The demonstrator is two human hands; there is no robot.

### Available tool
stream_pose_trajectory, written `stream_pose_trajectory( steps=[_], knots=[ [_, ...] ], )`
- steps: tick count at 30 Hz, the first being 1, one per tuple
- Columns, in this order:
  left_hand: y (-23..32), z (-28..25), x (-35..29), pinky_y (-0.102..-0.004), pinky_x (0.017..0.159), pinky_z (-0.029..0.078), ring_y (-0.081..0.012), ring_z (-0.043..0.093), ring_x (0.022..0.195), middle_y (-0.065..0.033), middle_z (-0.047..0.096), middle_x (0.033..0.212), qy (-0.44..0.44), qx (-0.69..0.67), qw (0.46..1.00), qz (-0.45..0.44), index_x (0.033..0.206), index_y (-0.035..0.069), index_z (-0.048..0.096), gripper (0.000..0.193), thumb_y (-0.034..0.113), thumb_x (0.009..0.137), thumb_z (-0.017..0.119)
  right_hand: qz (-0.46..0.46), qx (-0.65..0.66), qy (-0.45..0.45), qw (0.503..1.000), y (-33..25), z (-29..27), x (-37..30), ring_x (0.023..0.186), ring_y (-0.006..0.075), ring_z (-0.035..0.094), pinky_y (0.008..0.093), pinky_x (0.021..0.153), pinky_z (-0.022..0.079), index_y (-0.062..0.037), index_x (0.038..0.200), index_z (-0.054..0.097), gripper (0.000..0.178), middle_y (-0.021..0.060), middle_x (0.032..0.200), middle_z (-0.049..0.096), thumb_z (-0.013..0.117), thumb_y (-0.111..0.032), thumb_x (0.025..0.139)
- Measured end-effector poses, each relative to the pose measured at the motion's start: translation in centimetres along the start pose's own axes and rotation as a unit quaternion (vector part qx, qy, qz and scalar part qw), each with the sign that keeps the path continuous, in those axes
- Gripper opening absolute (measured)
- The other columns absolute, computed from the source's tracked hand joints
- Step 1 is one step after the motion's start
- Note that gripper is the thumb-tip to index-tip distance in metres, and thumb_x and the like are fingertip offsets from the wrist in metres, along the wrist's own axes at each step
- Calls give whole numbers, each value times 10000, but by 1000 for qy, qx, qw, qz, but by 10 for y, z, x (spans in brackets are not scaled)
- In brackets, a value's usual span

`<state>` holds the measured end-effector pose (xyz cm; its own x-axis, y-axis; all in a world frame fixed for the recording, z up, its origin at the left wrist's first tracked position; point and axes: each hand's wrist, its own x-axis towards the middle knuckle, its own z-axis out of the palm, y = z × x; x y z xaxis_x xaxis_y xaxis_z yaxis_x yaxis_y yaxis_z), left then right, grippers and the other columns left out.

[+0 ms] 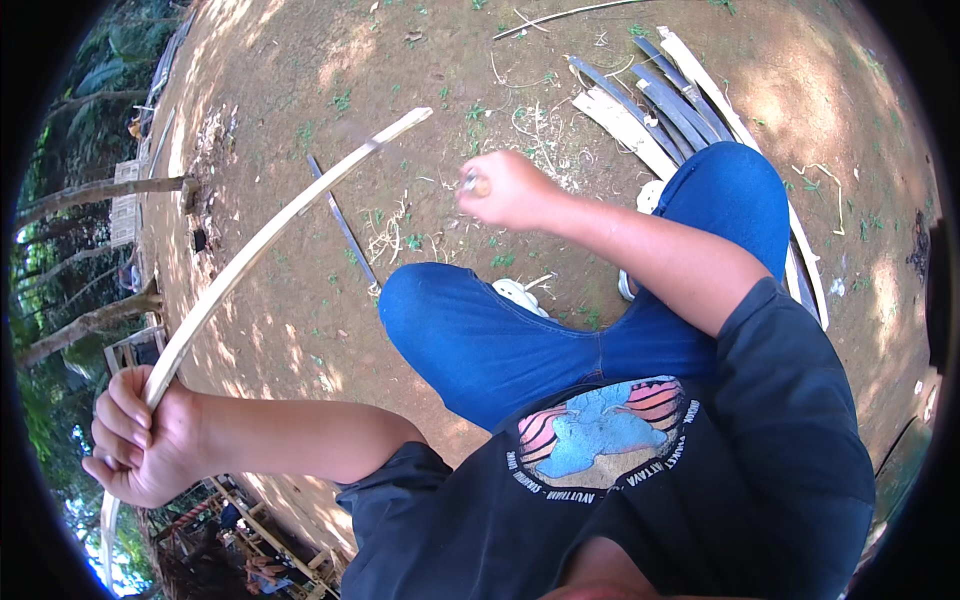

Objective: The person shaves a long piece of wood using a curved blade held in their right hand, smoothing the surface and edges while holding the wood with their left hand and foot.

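Observation:
My left hand [150,435], at the far left, is closed round a long, pale, slightly curved bamboo or wood strip [235,268]. The strip slants up and away to the right, its far end beyond my knees, while a short piece sticks out below my fist. In front of my knees and off the ground, my right hand [508,190] is closed in a fist. From it shows the round brownish end of a wooden-handled tool [478,186]; its other parts cannot be made out. The right fist is apart from the strip.
Beyond my right knee lies a bundle of dark and pale split strips [680,110]. A narrow dark strip [342,225] rests on the dirt past my left knee, near curly shavings [388,235]. Another thin strip [570,14] lies farther off. Posts and trees stand at the left.

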<state>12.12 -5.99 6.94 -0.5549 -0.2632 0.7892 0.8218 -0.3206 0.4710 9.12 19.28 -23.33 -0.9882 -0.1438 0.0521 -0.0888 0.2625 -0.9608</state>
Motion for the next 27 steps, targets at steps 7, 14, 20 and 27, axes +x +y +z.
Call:
stream_pose_trajectory(
  steps=[7, 14, 20, 27],
  knots=[
    [2, -2, 15, -210, 333, 268, -69, 281, 328, 76, 311, 417, 60, -19, 998, -27, 503, 188, 291, 454, 237, 935, 424, 4, -50, -2, 999, 26, -13, 13, 726, 311, 666, 399, 700, 528, -18, 892, 675, 239, 183, 817, 677, 639, -228, 782],
    [18, -44, 48, -233, 360, 274, -94, 291, 343, 57, 300, 422, 98, 15, 995, -17, 506, 180, 305, 437, 242, 922, 424, 256, -140, 62, 954, 99, -43, 16, 924, 323, 672, 393, 828, 523, -17, 1017, 678, 355, 207, 982, 684, 633, -275, 777],
    [-2, -32, 29, -239, 371, 272, -100, 283, 361, 54, 287, 438, 107, 50, 993, -7, 513, 174, 314, 435, 230, 923, 450, 15, 27, 89, 996, -8, -14, 8, 691, 288, 653, 399, 662, 505, -21, 873, 661, 259, 163, 745, 658, 642, -267, 795],
    [11, -21, 28, -214, 353, 287, -77, 297, 340, 65, 319, 429, 25, -32, 999, -34, 514, 170, 319, 446, 223, 939, 440, 36, -22, 59, 997, 32, -16, 8, 604, 294, 618, 404, 603, 478, -7, 792, 630, 267, 172, 658, 617, 643, -273, 806]
  ],
)
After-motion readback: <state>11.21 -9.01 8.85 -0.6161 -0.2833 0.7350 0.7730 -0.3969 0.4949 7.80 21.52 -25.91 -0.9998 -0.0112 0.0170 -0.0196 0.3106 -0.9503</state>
